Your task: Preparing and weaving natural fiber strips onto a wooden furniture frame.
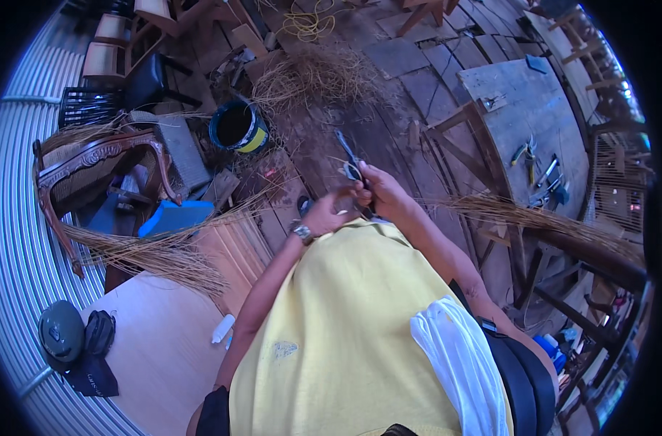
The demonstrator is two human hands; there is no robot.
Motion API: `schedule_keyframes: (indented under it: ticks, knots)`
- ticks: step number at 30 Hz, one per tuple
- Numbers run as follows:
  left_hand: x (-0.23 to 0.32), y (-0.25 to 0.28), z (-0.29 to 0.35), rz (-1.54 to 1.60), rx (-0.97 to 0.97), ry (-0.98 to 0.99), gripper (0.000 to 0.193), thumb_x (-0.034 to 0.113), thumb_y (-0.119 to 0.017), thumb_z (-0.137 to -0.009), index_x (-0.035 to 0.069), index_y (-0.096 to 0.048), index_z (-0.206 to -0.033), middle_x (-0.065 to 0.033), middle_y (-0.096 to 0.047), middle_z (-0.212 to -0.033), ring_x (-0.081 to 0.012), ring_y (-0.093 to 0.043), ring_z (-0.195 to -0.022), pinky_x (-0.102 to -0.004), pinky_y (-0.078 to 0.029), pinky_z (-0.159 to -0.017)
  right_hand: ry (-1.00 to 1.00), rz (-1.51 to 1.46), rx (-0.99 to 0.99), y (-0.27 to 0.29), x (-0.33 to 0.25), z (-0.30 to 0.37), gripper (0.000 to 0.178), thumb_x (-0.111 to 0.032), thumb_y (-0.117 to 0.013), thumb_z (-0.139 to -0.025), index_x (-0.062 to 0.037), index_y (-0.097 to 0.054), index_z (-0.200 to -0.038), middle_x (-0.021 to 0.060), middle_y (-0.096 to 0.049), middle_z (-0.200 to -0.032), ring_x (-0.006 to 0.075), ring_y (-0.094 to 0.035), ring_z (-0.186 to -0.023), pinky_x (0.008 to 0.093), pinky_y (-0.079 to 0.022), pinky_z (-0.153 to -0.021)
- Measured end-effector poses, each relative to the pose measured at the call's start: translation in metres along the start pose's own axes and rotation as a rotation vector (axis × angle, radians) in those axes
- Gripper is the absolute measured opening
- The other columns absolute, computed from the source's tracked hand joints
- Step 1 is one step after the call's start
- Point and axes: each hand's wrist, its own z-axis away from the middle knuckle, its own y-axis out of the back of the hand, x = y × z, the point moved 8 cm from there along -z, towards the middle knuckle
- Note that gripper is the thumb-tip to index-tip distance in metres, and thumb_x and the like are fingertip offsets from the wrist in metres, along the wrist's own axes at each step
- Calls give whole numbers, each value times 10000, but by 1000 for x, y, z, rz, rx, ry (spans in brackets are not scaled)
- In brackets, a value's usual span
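In my right hand (380,190) is a pair of scissors (350,161), its blades pointing away from me and a handle loop showing by my fingers. My left hand (326,214), with a wristwatch above it, is just left of the right one in front of my yellow shirt (345,305). Its fingers are curved, with a gap between thumb and forefinger; their tips are close to my right hand. Thin cane strands run near both hands, and I cannot tell whether either hand touches them.
A bucket (252,138) of dark liquid stands ahead left, beside a heap of cane scraps (313,80). A carved wooden chair frame (98,156) and a cane bundle (164,258) are left. Pliers (529,151) and other tools lie on the right-hand table (556,102). Another cane bundle (541,218) stretches right.
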Motion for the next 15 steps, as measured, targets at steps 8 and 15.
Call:
schedule_keyframes:
  ticks: [8, 15]
  knots:
    - [-68, 75, 95, 88, -112, 427, 218, 238, -608, -919, 24, -651, -914, -46, -629, -767, -109, -562, -712, -284, -458, -666, 272, -3, 283, 85, -115, 18, 210, -342, -531, -967, -145, -489, -907, -3, -508, -646, 74, -433, -442, 196, -360, -374]
    - [-166, 234, 330, -360, -163, 880, 345, 328, -542, -929, -2, -615, -863, -88, -584, -674, -198, -541, -635, -364, -452, -636, 579, -2, 318, 136, -289, 55, 255, -364, -507, -978, -127, -481, -887, -16, -482, -640, 80, -424, -467, 215, -379, -417]
